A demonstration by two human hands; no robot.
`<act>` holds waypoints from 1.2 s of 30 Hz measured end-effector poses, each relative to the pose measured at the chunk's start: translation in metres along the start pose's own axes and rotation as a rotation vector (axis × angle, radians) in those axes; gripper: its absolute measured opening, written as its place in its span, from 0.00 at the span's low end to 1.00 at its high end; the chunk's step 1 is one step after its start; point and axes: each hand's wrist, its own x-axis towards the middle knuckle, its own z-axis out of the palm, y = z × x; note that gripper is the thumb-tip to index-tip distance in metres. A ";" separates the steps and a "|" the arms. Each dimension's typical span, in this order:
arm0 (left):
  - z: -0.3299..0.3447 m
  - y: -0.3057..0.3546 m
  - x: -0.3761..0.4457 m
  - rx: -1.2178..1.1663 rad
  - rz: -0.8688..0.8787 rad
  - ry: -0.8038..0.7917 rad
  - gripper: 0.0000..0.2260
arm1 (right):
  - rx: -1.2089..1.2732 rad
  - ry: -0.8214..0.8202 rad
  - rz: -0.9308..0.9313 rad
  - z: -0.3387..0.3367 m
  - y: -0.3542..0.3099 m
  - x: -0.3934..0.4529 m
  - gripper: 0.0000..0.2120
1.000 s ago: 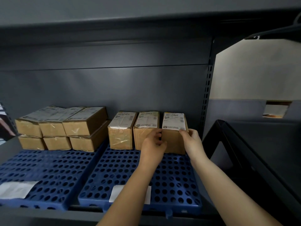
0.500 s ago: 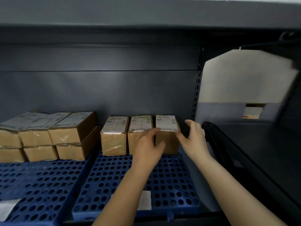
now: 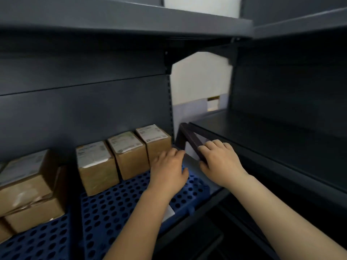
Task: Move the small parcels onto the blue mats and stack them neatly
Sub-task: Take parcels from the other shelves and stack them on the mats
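Three small brown parcels with white labels stand in a row at the back of the right blue mat (image 3: 131,205): the left parcel (image 3: 94,167), the middle parcel (image 3: 129,153) and the right parcel (image 3: 156,140). My left hand (image 3: 170,170) hovers just in front of the right parcel, fingers relaxed, holding nothing. My right hand (image 3: 220,163) is further right, off the mat, loosely curled and empty in front of a dark shelf bracket (image 3: 189,136). A two-layer stack of parcels (image 3: 30,186) sits on the left blue mat (image 3: 39,243).
A dark shelf board (image 3: 131,17) hangs overhead and a dark back panel (image 3: 84,113) closes the bay behind the parcels. To the right, a neighbouring dark shelf (image 3: 262,136) sits slightly higher. A white label (image 3: 170,212) lies at the right mat's front edge.
Both hands have let go of the right parcel and pulled back toward me and to the right. The view has swung right and tilted.
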 end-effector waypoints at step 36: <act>0.168 0.475 -0.253 -0.138 0.899 -0.529 0.25 | 0.177 -0.316 1.428 -0.119 0.152 -0.628 0.25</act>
